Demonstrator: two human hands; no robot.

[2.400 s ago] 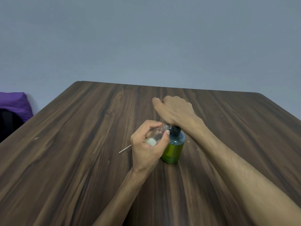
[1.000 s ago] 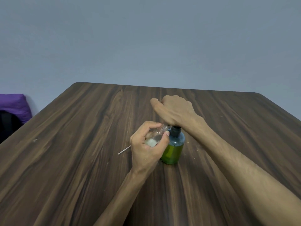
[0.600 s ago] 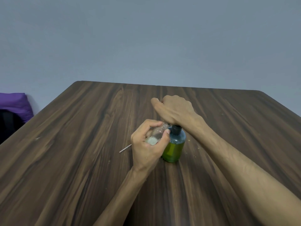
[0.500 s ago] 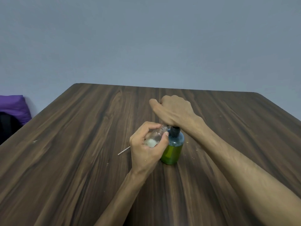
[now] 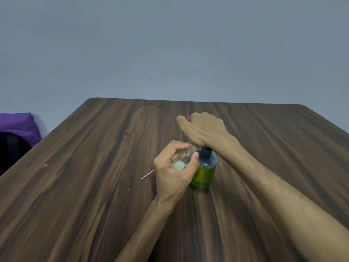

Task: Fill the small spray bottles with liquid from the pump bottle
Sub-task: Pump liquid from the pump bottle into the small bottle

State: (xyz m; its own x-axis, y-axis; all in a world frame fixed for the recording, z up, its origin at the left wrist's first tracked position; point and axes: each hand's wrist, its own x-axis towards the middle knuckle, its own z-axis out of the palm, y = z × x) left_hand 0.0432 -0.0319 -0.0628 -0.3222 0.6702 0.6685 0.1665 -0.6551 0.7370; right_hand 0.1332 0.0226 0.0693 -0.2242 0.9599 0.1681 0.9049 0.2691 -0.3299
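Soft, even, rather dim light; faint shadows lie under the forearms on the dark wood-grain table [image 5: 94, 186], whose edges bow from wide-angle distortion

Left hand [image 5: 174, 173] curled; right hand [image 5: 203, 129] seemingly fisted.

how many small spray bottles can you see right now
1: the small clear bottle gripped in the left hand, tilted toward the pump bottle. Others may be hidden behind the hands.
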